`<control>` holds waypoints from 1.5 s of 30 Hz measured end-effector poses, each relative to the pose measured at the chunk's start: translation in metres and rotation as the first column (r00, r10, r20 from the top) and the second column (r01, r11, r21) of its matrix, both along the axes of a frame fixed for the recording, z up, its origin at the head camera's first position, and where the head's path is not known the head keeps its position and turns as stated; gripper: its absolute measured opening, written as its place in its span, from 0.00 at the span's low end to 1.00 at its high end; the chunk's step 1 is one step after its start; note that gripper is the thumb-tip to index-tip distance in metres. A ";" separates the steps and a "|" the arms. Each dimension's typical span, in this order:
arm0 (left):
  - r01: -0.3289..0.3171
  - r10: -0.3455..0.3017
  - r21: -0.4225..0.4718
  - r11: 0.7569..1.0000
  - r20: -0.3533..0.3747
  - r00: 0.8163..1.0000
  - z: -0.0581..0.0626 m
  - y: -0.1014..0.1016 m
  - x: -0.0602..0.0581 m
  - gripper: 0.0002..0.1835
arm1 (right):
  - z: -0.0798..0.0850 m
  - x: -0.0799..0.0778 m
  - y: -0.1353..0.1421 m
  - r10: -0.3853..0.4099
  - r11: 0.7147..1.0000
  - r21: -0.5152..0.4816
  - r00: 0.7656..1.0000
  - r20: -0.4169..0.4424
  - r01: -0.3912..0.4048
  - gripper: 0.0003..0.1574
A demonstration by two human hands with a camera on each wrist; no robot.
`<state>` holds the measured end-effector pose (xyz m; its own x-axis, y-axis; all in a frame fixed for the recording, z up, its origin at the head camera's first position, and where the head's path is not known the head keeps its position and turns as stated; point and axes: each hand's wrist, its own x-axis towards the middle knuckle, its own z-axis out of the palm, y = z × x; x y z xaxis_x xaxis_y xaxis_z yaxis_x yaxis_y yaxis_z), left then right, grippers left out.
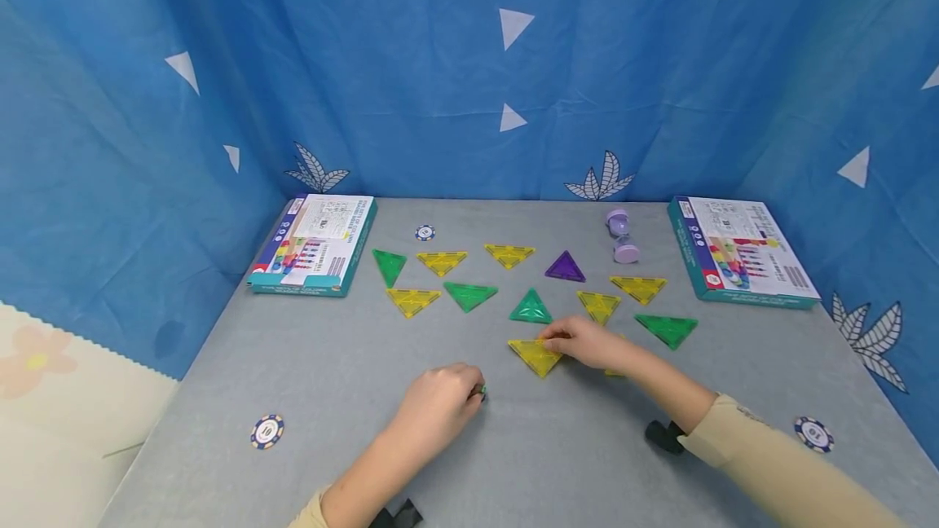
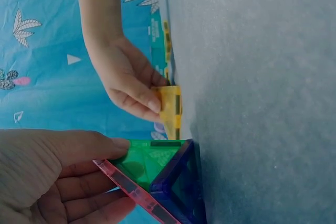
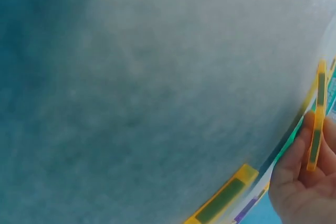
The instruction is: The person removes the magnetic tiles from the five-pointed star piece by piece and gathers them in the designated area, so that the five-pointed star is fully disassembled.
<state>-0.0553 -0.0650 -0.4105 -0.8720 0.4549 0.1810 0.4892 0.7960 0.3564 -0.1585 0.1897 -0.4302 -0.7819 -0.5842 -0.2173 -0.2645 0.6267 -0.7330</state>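
My left hand [image 1: 438,402] holds a small cluster of translucent triangular magnetic tiles. In the left wrist view these are a green tile [image 2: 144,162] under the thumb, a red tile [image 2: 140,196] along the fingers, and a dark blue tile [image 2: 176,187] close to the tabletop. The head view hides most of this cluster behind the hand. My right hand [image 1: 590,342] pinches a yellow triangular magnetic tile [image 1: 534,355] by its edge, thumb on one face and fingers on the other. Another yellow tile [image 1: 614,372] lies partly hidden beneath the right wrist.
Loose triangular tiles lie beyond the hands: yellow [image 1: 413,301], green [image 1: 471,295], teal-green [image 1: 531,308] and purple [image 1: 566,267]. A purple hourglass [image 1: 622,236] lies behind. Boxes stand at left [image 1: 311,243] and right [image 1: 744,251]. Poker-chip discs [image 1: 267,432] mark the table [image 1: 308,365].
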 end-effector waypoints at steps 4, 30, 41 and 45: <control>-0.011 0.011 0.003 1.000 0.003 1.000 -0.002 0.000 0.001 0.09 | 0.000 -0.001 -0.004 -0.049 0.998 0.026 0.998 -0.027 0.050 0.13; -0.046 0.045 0.014 0.999 0.033 0.998 0.000 -0.008 0.007 0.08 | -0.001 0.064 -0.087 0.221 0.973 0.003 0.935 -0.278 -0.229 0.15; -0.166 0.164 -0.074 0.983 -0.026 0.986 0.005 -0.013 0.011 0.18 | 0.002 0.069 -0.093 0.253 0.965 0.031 0.895 -0.366 -0.260 0.22; -0.140 0.142 -0.046 0.989 0.052 0.989 0.006 -0.015 0.010 0.14 | 0.004 0.070 -0.094 0.232 0.969 0.001 0.915 -0.331 -0.246 0.20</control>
<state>-0.0449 -0.0805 -0.4047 -0.9359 0.3330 0.1148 0.3519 0.8704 0.3443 -0.0889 0.0959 -0.4258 -0.6415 -0.7653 0.0530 -0.6309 0.4871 -0.6039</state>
